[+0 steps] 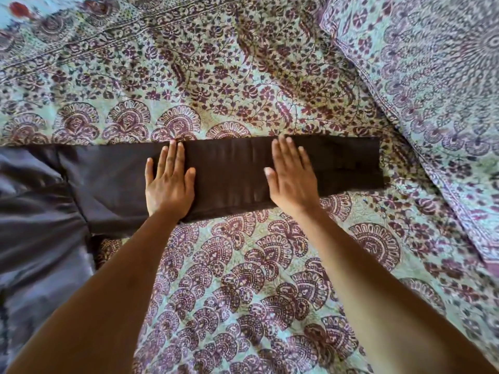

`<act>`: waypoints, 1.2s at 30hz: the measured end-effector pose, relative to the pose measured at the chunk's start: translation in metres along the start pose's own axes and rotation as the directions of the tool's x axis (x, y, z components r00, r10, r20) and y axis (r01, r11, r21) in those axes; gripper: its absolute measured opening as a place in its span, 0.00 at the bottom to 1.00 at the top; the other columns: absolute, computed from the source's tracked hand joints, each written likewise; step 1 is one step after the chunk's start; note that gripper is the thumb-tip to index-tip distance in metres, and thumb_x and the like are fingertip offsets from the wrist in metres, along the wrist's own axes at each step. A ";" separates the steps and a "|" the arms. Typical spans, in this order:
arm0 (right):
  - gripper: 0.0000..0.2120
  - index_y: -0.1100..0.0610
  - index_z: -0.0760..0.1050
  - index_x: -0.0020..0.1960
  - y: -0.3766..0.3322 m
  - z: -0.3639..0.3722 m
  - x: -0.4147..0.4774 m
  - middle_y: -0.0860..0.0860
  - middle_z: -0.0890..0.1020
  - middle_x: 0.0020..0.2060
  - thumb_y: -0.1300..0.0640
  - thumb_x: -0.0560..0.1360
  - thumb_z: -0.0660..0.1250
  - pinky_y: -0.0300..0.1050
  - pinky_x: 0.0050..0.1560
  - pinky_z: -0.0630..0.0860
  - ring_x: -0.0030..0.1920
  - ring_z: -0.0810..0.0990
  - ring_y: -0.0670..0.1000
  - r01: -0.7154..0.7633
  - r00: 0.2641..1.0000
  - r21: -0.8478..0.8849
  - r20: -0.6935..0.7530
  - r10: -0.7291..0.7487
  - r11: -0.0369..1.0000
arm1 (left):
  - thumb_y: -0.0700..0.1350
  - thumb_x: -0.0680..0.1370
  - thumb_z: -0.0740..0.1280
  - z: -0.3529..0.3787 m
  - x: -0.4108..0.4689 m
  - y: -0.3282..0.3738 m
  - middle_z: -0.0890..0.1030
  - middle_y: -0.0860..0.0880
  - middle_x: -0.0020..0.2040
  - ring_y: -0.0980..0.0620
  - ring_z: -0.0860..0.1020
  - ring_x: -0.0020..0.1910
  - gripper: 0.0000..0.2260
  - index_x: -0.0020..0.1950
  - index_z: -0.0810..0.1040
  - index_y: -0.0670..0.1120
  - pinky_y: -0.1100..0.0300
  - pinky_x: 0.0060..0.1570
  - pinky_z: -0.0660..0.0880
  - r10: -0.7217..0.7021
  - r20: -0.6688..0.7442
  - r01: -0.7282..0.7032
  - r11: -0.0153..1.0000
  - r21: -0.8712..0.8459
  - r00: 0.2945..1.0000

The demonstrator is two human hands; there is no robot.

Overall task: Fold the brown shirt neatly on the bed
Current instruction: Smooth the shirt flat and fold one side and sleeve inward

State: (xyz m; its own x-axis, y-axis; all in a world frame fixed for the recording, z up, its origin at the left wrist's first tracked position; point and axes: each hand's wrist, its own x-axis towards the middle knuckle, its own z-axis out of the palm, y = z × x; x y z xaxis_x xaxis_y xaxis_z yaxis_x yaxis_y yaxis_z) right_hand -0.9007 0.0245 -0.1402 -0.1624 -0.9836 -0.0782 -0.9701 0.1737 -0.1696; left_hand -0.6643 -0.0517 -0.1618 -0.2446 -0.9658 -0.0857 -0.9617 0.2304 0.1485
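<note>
Both forearms reach fwd; left hand (169,182) and right hand (293,176) lie flat, fingers spread, gripping nothing, on brown shirt (229,174) across bed (243,265). Press outward w/ even strokes before next fold.

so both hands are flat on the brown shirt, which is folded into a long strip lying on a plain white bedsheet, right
Not quite. The head view shows the left hand and right hand flat on the brown shirt, folded into a long strip, but the bedsheet is not plain white: it is pale green with a maroon floral and paisley print.

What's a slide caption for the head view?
Both hands, left and right, press flat on the brown shirt.
</note>
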 end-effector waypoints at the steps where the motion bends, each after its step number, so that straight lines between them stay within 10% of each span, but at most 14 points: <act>1: 0.32 0.61 0.51 0.75 -0.005 0.004 0.003 0.55 0.53 0.75 0.45 0.76 0.36 0.48 0.73 0.42 0.75 0.50 0.52 0.014 1.000 0.002 0.021 -0.014 1.000 | 0.55 0.79 0.43 0.000 0.000 0.000 0.52 0.50 0.78 0.52 0.50 0.76 0.28 0.77 0.48 0.48 0.51 0.74 0.43 0.001 0.000 -0.001 1.000 0.000 1.000; 16: 0.29 0.61 0.50 0.75 0.012 -0.018 -0.024 0.57 0.52 0.75 0.46 0.80 0.48 0.53 0.74 0.49 0.75 0.52 0.55 -0.148 0.987 0.112 0.075 0.140 0.983 | 0.56 0.81 0.49 -0.033 -0.004 0.006 0.46 0.50 0.78 0.52 0.46 0.76 0.25 0.77 0.49 0.51 0.48 0.73 0.42 -0.033 0.294 0.088 0.980 -0.177 0.955; 26: 0.29 0.61 0.61 0.72 -0.102 -0.053 -0.219 0.60 0.67 0.70 0.47 0.76 0.54 0.55 0.65 0.67 0.69 0.67 0.58 0.024 0.991 0.390 -0.130 0.029 0.920 | 0.63 0.72 0.54 -0.096 -0.258 -0.008 0.73 0.44 0.67 0.45 0.71 0.66 0.31 0.67 0.71 0.44 0.51 0.63 0.69 -0.137 0.161 0.203 0.818 -0.538 0.977; 36: 0.29 0.61 0.59 0.73 -0.153 -0.151 -0.359 0.57 0.66 0.71 0.47 0.76 0.57 0.56 0.65 0.69 0.70 0.64 0.53 0.259 0.958 0.343 -0.212 -0.194 0.903 | 0.55 0.73 0.62 -0.206 -0.433 -0.024 0.70 0.50 0.70 0.49 0.68 0.69 0.27 0.70 0.68 0.49 0.56 0.66 0.66 -0.309 0.001 0.269 0.827 -0.493 0.951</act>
State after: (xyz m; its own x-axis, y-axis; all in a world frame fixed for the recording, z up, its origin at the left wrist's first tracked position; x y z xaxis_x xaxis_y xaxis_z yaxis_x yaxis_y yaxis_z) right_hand -0.7208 0.3437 0.0619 -0.0059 -0.9860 0.1666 -0.8563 -0.0811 -0.5101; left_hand -0.5101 0.3364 0.0749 0.0641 -0.9896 -0.1287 -0.8007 -0.1280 0.5853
